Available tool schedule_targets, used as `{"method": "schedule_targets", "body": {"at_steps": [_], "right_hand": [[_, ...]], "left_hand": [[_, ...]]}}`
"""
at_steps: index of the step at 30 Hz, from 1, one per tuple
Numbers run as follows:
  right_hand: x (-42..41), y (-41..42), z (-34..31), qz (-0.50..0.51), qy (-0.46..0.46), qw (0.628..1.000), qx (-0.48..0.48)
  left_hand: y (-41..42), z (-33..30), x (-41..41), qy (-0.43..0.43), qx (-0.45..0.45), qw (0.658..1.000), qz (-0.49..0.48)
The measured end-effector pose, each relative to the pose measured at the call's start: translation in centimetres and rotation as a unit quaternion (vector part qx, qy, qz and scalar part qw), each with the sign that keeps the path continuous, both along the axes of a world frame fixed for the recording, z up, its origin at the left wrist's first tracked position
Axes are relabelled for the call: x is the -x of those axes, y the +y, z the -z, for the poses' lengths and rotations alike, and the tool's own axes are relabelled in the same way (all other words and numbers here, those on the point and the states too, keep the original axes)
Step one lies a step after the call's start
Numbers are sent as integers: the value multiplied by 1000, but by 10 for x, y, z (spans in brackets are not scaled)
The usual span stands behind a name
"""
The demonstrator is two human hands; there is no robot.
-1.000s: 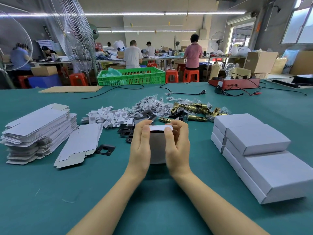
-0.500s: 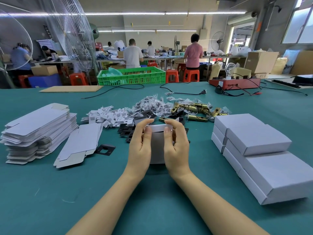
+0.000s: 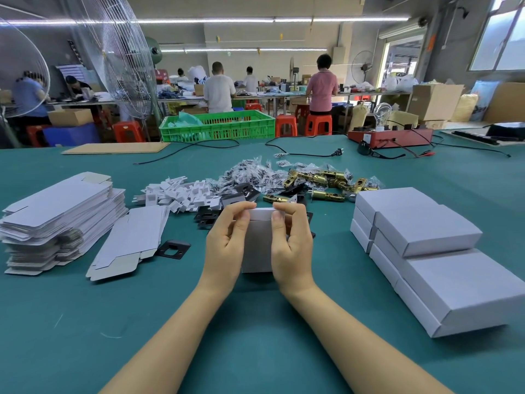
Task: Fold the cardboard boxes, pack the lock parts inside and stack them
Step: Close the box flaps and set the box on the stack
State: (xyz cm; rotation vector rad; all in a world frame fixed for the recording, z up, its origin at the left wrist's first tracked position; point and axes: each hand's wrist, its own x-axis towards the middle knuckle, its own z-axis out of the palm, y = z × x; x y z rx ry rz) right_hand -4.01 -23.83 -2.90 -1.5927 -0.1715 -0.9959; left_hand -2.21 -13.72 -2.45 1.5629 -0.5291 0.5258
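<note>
The small white box (image 3: 257, 245) stands on end on the green bench (image 3: 255, 336), clasped between the left hand (image 3: 225, 251) and right hand (image 3: 292, 248), thumbs pinching its top flap, seemingly to tuck it shut. Flat blanks (image 3: 59, 211) wait left, brass lock parts (image 3: 321, 183) lie just beyond within reach, and finished boxes (image 3: 426, 240) stack on the right.

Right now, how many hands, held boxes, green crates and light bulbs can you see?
hands: 2, the left hand and the right hand
cardboard box held in both: 1
green crate: 1
light bulb: 1
total: 5
</note>
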Motion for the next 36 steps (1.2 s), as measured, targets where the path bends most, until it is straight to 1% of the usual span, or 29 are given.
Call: {"method": "schedule_targets", "body": {"at_steps": [5,11,18,20,22,24,26,31,33,36], "right_hand": [[0,-1,-2,-14,4,1000,-15],[-1,-6,-1,-10,-15,1000,11],[-3,-12,0,-21,-12,1000,20],[-3,-13,1,-21,-23,999,29],[-2,-13,4,-24,-32,998,48],[-1,-14,6,-28,-32,997,68],[-1,-14,8,-31,-30,996,83],[-2,-12,10,-26,-15,995,91],[0,-12,8,-26,9,996,81],[-3,-12,5,-36,52,997,45]], "left_hand": [[2,2,-1,-16,-5,1000,11],[3,3,-3,-16,-14,1000,10],[3,7,-5,-22,-26,999,11],[4,10,-6,-49,-46,998,-3],[5,13,-7,-107,-76,991,-26],[5,16,-9,-150,-97,983,-28],[6,18,-11,-165,-113,980,-25],[6,18,-11,-131,-114,984,-33],[7,20,-8,-83,-123,989,-27],[6,23,-10,20,-106,994,-5]]}}
